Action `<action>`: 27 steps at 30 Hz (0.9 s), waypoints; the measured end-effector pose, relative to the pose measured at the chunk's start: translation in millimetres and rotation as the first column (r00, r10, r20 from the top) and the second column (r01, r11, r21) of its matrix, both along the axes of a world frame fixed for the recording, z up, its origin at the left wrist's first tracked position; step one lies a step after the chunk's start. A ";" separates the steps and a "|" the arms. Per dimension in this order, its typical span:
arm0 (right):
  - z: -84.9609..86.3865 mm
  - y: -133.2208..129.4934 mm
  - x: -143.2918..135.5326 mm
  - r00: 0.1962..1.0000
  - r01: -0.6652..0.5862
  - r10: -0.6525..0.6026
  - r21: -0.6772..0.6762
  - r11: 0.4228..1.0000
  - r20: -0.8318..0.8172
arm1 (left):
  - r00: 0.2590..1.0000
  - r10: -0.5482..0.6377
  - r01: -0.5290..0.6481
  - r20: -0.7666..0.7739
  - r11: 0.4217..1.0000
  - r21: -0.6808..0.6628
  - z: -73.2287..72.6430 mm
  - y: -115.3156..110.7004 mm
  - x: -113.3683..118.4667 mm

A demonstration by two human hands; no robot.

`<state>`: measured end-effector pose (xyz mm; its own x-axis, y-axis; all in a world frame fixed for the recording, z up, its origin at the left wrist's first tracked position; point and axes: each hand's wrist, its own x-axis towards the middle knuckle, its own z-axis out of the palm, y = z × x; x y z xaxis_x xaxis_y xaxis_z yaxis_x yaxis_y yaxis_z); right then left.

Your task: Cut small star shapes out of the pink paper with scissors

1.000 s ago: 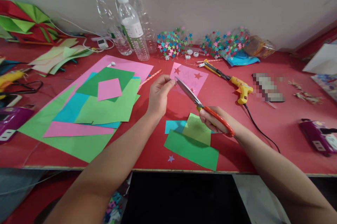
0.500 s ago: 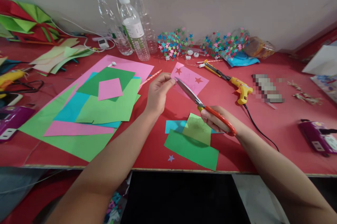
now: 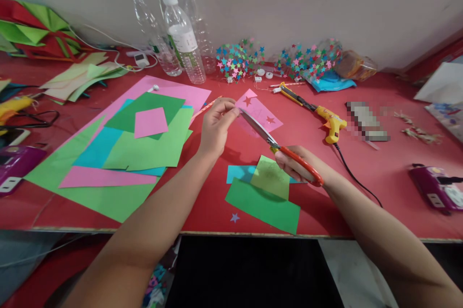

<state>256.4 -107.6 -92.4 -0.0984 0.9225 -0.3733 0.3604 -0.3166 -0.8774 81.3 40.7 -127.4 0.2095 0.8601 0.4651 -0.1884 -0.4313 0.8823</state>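
Note:
My left hand (image 3: 220, 127) is pinched closed near the middle of the red table; what its fingertips hold is too small to make out. The tip of the scissors (image 3: 257, 127) touches or nearly touches those fingertips. Their red handle (image 3: 302, 164) is in my right hand (image 3: 294, 161), which is wrapped round it. Behind the blades lies a pink sheet (image 3: 262, 109) with star-shaped holes. Below my right hand are a dark green piece (image 3: 264, 204), a light green piece (image 3: 269, 178) and a blue piece (image 3: 238, 174) of paper. A small purple star (image 3: 235, 218) lies near the front edge.
Coloured sheets (image 3: 144, 154) are stacked at the left. Several clear bottles (image 3: 186, 45) stand behind them. Star-covered clear shapes (image 3: 238, 60) sit by the wall. A yellow glue gun (image 3: 331, 122) with a black cord lies right of centre, near a purple socket block (image 3: 436, 192).
The pink sheet with the star holes has shifted and turned slightly behind the scissors. Both hands have barely moved, and the grip on the scissors is the same.

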 end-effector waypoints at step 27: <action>-1.4 2.5 -0.2 0.998 -0.001 0.001 -0.008 1.000 0.056 | 1.000 -0.011 0.011 -0.027 1.000 -0.010 -1.6 2.6 0.0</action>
